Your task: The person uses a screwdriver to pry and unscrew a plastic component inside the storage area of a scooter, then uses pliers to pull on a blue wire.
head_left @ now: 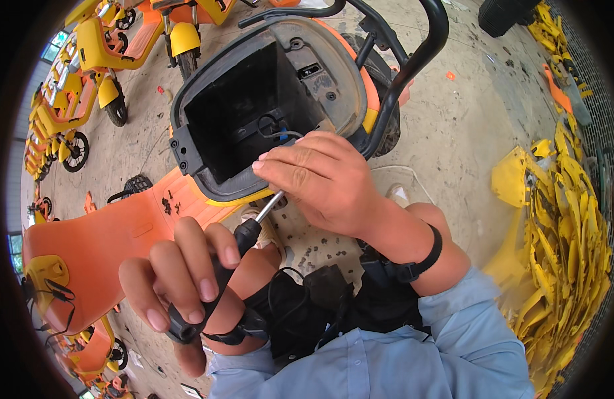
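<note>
My left hand (181, 272) is wrapped round the black handle of a screwdriver (246, 234), whose metal shaft points up and to the right. The shaft runs to the underside of my right hand (323, 176), which hides its tip. The right fingers are drawn together; what they pinch, if anything, is hidden. Just beyond them is the open black storage box (217, 106) of an orange and yellow electric scooter, set in a dusty grey rim (264, 40). A dark cable (284, 135) with a blue bit lies in the box by my right fingertips.
The scooter's orange body panel (107, 239) stretches to the left, and a black tubular rail (413, 63) curves round the box's right side. Several yellow and orange scooters (98, 50) stand at the far left. Yellow plastic panels (559, 266) are heaped at the right.
</note>
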`<state>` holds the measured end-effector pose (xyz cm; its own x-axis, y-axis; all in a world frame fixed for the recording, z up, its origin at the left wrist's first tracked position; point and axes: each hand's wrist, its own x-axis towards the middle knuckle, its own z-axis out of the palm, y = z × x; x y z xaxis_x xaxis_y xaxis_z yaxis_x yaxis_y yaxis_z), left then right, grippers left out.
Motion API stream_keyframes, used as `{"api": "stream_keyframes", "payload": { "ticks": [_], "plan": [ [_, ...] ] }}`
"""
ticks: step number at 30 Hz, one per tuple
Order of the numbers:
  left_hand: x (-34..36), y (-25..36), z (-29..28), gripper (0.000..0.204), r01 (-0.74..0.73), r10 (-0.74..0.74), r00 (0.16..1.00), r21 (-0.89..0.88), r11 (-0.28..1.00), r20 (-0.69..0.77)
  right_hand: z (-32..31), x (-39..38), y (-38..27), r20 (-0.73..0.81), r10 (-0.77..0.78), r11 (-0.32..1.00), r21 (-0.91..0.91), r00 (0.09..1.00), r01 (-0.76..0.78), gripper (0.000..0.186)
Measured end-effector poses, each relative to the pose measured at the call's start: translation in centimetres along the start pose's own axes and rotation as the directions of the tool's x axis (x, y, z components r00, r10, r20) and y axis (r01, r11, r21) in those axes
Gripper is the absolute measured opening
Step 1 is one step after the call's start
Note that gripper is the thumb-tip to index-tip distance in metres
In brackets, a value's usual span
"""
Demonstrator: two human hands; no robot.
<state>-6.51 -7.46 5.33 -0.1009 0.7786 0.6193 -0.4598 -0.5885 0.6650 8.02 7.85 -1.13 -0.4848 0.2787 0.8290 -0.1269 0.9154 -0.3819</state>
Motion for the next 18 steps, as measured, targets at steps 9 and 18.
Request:
{"api": "stream_keyframes", "payload": {
  "ticks": [9, 18],
  "plan": [
    [0.0, -1.0, 3.4, 0.027, -0.181, 0.204, 0.924, 0.099, 0.978, -0.324, 0.9, 0.1, -0.6, -0.158, -0.003, 0.999, -0.034, 0.987, -0.002, 0.026],
    [0.9, -1.0, 2.8, 0.036, -0.255, 0.279, 0.936, 0.132, 0.958, -0.217, 0.4, 0.3, -1.6, -0.052, 0.075, 0.997, 0.003, 0.996, -0.075, 0.02]
  ]
}}
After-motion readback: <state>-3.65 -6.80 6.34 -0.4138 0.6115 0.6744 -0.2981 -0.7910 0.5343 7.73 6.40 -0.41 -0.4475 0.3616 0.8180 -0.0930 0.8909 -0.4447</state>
